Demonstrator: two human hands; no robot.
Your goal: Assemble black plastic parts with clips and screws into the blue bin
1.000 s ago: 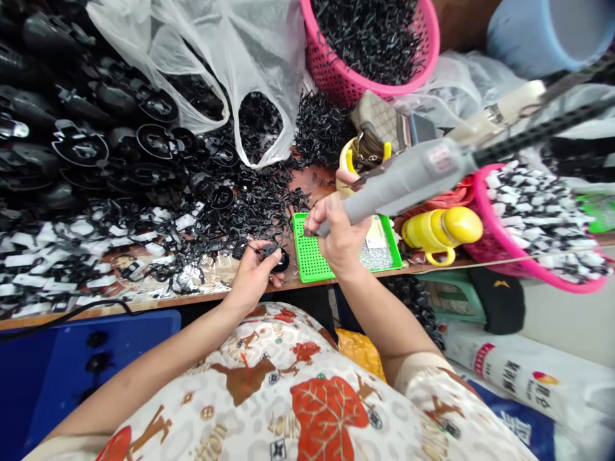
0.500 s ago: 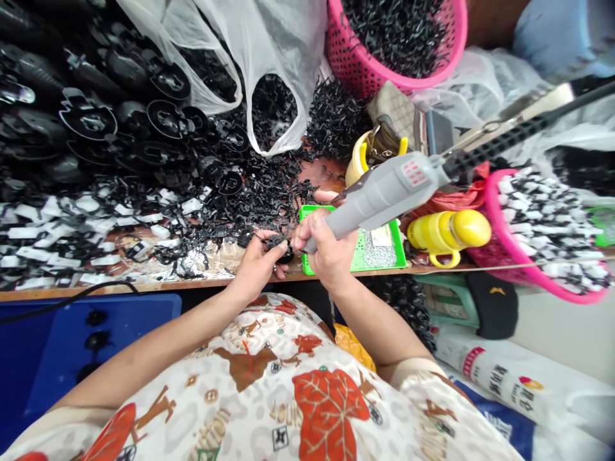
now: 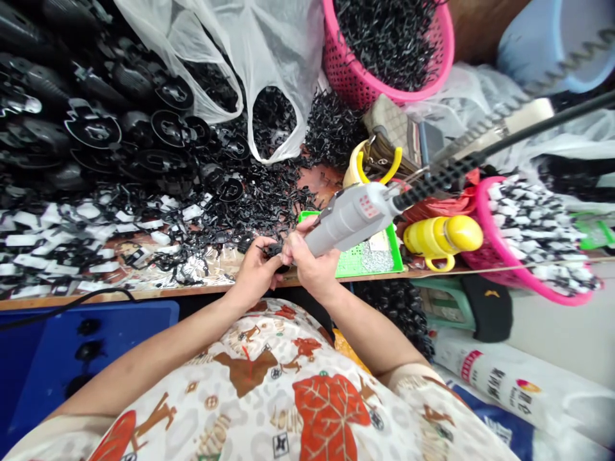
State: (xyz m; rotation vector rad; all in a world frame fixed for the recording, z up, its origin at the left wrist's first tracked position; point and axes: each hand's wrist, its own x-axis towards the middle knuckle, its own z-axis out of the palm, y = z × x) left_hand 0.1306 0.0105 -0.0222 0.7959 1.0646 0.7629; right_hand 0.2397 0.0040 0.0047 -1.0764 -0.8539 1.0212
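My left hand point(image 3: 255, 272) pinches a small black plastic part point(image 3: 273, 250) at the table's front edge. My right hand point(image 3: 307, 264) is wrapped round the grip of a grey electric screwdriver point(image 3: 348, 218) whose black cable point(image 3: 504, 144) runs up to the right. The tool's tip points at the black part, right between my two hands. A green tray point(image 3: 379, 256) with tiny screws lies just behind my right hand.
Heaps of loose black plastic parts point(image 3: 158, 192) cover the table on the left. Behind stand a pink basket of black pieces point(image 3: 389, 45), a clear plastic bag point(image 3: 269, 83), a yellow cup point(image 3: 442, 237) and a pink basket of black-and-white pieces point(image 3: 533, 237). A blue bin point(image 3: 91, 333) sits below left.
My right hand has brought the screwdriver down and left from over the green tray onto the black part in my left hand. My hands now meet.
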